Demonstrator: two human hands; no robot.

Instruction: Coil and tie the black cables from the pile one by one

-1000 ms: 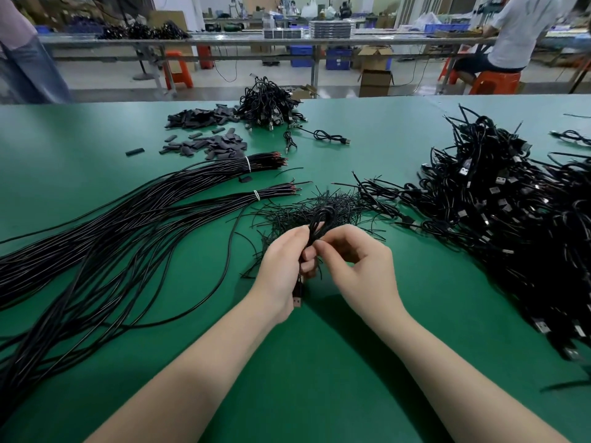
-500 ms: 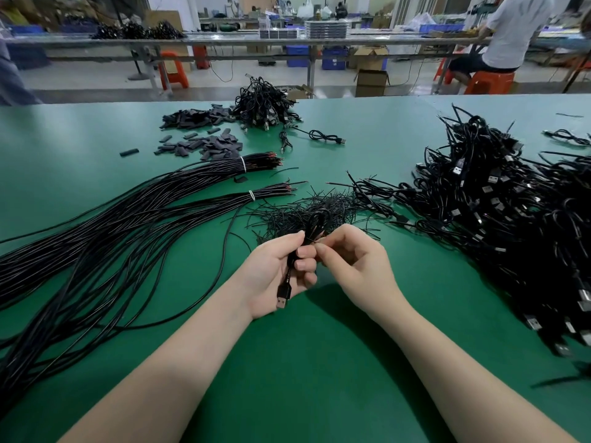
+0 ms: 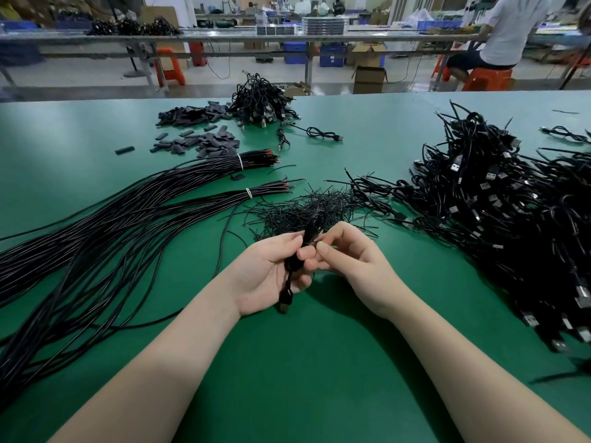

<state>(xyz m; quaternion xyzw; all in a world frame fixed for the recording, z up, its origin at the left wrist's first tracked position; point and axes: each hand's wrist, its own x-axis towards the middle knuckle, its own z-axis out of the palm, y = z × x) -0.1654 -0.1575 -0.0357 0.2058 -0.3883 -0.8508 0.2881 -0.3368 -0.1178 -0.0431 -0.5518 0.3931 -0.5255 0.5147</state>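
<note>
a coiled black cable (image 3: 311,231) is being gripped upright by the curled fingers of the left hand (image 3: 270,273), while its middle is being pinched by the right hand (image 3: 355,266) above the green table (image 3: 319,362).

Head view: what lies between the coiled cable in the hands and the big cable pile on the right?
Bare green table between coiled cable and pile.

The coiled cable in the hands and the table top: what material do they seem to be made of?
Coiled cable: likely a rubbery plastic jacket, matte black, bending into tight loops; its plug looks like black plastic.
Table top: smooth green mat or coating, perhaps rubber or vinyl, with a soft sheen; which one is unclear.
</note>
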